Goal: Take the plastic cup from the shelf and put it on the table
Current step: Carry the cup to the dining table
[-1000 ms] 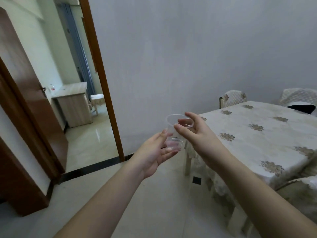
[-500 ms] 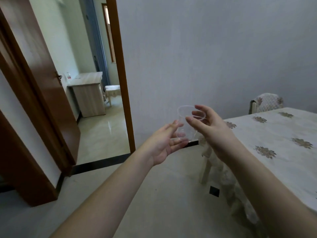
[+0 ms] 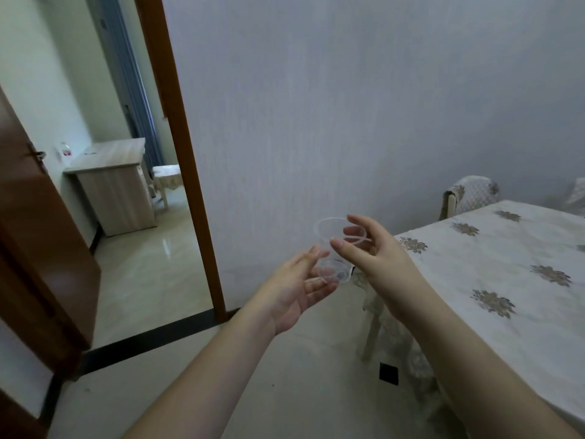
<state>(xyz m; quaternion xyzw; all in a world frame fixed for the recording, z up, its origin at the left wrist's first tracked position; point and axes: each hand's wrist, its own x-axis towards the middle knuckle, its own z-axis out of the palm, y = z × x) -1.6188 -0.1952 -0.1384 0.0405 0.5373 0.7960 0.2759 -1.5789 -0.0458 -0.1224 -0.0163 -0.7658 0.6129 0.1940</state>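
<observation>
Right grip: the right hand (image 3: 376, 264) pinches the plastic cup (image 3: 335, 248) at its rim, thumb on the near side, fingers curled over the far edge and partly inside the mouth.
Left grip: the left hand (image 3: 294, 293) lies palm up with fingers loosely spread, fingertips touching the cup's base from below; it props the cup and is not closed round it.
Cup position: in the air between the two hands, mouth up and tilted slightly, left of the near corner of the desk (image 3: 493, 280) and above the floor (image 3: 285, 375).
Cup handling: clear and thin-walled, so probably very light and easily squeezed out of shape; the smooth wall may slip. A gentle hold at the stiffer rim or under the base seems safest.
Desk: covered with a pale cloth carrying flower motifs; the part in view is bare.
Task stage: the cup appears already off the shelf, which is not in view; setting it on the desk is not yet done.
Surroundings: an open doorway (image 3: 142, 217) lies to the left.
</observation>
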